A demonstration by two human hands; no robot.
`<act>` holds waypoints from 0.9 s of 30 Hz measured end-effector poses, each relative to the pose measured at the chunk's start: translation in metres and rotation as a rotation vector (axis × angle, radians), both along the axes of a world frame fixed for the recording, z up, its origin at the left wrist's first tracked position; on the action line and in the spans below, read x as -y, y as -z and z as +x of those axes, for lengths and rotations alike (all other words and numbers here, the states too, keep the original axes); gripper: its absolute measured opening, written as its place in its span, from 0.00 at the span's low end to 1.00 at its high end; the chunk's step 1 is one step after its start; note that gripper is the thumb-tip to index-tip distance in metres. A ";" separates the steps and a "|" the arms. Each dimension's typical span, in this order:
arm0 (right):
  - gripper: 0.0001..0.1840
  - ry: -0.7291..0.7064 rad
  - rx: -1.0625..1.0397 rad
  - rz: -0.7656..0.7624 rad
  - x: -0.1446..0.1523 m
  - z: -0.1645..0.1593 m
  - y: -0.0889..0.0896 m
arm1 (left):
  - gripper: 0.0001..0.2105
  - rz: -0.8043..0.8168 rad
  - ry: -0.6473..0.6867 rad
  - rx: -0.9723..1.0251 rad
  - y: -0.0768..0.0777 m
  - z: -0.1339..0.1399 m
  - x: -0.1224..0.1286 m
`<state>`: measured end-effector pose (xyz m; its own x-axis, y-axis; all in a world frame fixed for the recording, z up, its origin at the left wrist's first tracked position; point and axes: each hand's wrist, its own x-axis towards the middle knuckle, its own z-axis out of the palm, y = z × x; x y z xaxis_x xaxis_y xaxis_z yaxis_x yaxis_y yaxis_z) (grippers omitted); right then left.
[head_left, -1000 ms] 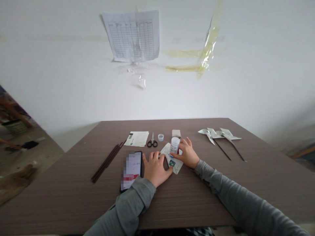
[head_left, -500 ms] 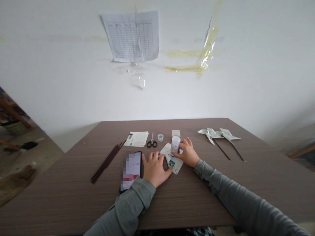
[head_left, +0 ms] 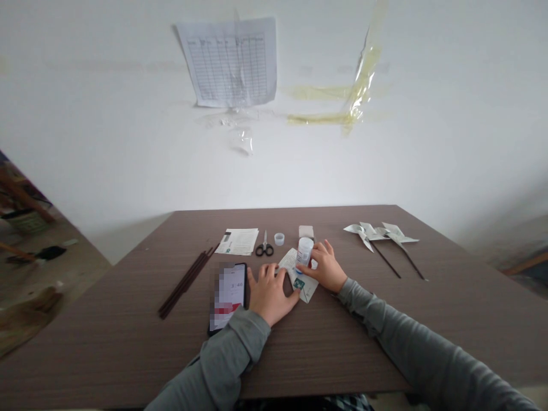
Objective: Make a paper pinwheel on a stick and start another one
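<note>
A square of printed paper (head_left: 307, 291) with a green patch lies on the table in front of me. My left hand (head_left: 270, 295) rests on its left corner, fingers spread. In my right hand (head_left: 327, 268) is a small white bottle (head_left: 305, 249), gripped between thumb and fingers over the paper; it leans slightly. Whether its lower end touches the paper I cannot tell. A phone (head_left: 229, 297) lies just left of my left hand. Beyond the hands are black-handled scissors (head_left: 264, 249), a white cap (head_left: 279, 238) and a small pale box (head_left: 306, 232), partly behind the bottle.
A stack of printed paper sheets (head_left: 237, 241) lies at the back left, beside several dark thin sticks (head_left: 187, 283). Two paper pinwheels (head_left: 362, 233) on dark sticks lie at the right. Behind the table (head_left: 325, 354) rises a white wall (head_left: 128, 142) with a taped sheet (head_left: 231, 63).
The bottle in my right hand has tilted very slightly. My left hand stays where it was on the paper.
</note>
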<state>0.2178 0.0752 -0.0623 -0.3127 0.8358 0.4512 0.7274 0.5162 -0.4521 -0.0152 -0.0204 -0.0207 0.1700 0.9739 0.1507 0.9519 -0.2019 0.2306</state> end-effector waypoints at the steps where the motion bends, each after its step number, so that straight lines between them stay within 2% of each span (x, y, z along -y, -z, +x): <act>1: 0.20 0.003 0.004 0.005 0.000 0.000 0.000 | 0.19 0.000 0.000 0.000 0.000 0.000 0.000; 13: 0.21 0.037 -0.007 0.000 -0.002 0.001 0.001 | 0.19 0.030 0.020 0.001 0.004 -0.003 -0.001; 17: 0.18 0.061 -0.032 0.030 -0.005 0.005 0.003 | 0.19 0.019 0.007 0.008 0.000 -0.002 0.000; 21: 0.10 0.079 -0.090 0.033 -0.006 0.008 0.001 | 0.19 0.008 0.007 0.008 0.000 -0.003 0.000; 27: 0.20 0.109 -0.136 0.040 -0.005 0.015 -0.003 | 0.18 0.020 0.030 0.005 -0.001 -0.007 0.000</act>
<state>0.2325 0.0797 -0.0594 -0.1550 0.8421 0.5165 0.7139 0.4569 -0.5307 -0.0222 -0.0201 -0.0202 0.1984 0.9651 0.1710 0.9443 -0.2350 0.2305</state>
